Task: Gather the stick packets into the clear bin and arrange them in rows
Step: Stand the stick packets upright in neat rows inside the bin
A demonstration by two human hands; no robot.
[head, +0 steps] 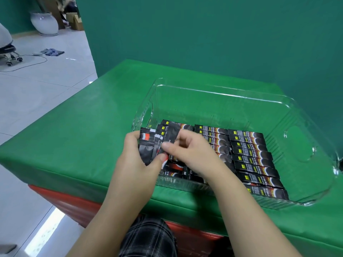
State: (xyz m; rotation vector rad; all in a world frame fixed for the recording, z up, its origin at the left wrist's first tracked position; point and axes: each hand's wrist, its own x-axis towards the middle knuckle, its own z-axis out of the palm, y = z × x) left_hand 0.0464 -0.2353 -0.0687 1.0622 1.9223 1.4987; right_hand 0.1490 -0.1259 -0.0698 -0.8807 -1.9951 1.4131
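My left hand [137, 156] grips a bunch of packets [148, 147] at the left end of the bin [219, 89], long axis pointing away from me, and my right hand [187, 151], nearest, pinches one, while the rows [250, 156] lie crosswise just right.

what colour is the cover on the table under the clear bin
Bright green, seen in the head view: the table cover spreads under the clear bin.

Teal wall [204, 34], white tiled floor [46, 93], white vase [44, 23]
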